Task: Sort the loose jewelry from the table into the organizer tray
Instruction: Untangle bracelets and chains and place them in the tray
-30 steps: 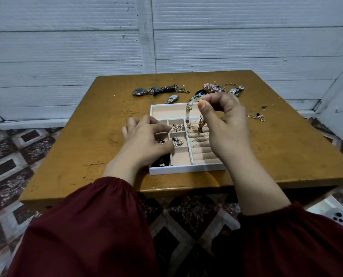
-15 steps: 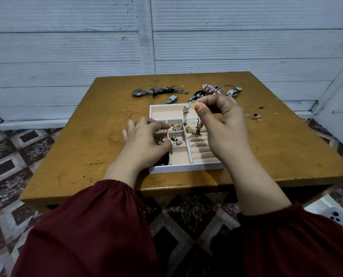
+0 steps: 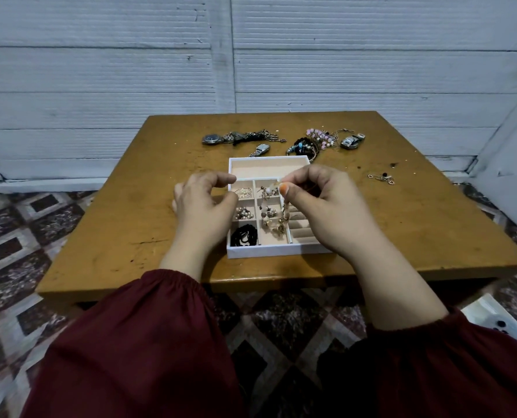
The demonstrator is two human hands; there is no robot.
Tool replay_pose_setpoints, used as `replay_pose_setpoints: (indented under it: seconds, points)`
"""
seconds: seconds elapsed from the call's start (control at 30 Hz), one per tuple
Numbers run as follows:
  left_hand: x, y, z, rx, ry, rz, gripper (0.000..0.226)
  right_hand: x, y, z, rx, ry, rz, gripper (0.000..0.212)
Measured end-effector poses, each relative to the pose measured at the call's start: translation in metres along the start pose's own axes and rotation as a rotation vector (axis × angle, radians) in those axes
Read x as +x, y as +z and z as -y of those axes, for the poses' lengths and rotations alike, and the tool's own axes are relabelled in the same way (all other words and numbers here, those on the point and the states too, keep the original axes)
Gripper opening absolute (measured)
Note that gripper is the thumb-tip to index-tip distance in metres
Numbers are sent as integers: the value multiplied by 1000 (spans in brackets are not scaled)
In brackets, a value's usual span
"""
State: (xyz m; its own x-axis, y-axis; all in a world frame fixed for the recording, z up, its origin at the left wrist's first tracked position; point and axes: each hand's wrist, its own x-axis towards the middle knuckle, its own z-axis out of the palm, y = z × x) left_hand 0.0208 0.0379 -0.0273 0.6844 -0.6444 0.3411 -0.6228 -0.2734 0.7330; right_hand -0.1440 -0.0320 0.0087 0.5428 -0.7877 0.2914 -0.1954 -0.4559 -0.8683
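1. Lower than half a second ago, the right hand (image 3: 320,206) has brought the beaded chain (image 3: 285,211) from the tray's far edge down over its middle. The left hand (image 3: 204,206) has drawn back off the left compartments, which now show.
2. Right thumb and forefinger pinch the chain's top end. It hangs below those fingertips along the divider beside the ring rolls (image 3: 301,226). I cannot tell whether its lower end touches the lining.
3. Left fingers are loosely curled, forefinger and thumb apart, with nothing seen between them. They sit at the left wall of the organizer tray (image 3: 266,251).
4. Just right of the left fingertips lie a pearl-set piece (image 3: 243,193), then pearl beads (image 3: 243,213), then black beads (image 3: 245,235) nearest the wrist. Between the two hands' fingertips, the next column holds small earrings (image 3: 267,213).
5. Beyond all the fingertips, loose on the table (image 3: 130,206), lie a watch (image 3: 213,139) and beaded bracelets (image 3: 307,144). Right of the right knuckles lies a small chain piece (image 3: 382,178).
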Motion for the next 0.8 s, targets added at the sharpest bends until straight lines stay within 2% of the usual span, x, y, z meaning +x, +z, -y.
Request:
replay_pose_setpoints:
  seconds: [0.33, 0.63, 0.8]
  points:
    - [-1, -4, 0, -7, -39, -11, 19, -1, 2, -4, -118, 106, 85, 10]
    - [0, -5, -1, -32, -56, -14, 20, -2, 3, -4, -335, 94, 71, 5]
    - [1, -4, 0, -22, -60, -24, 21, -1, 6, -5, -418, 149, 52, 13]
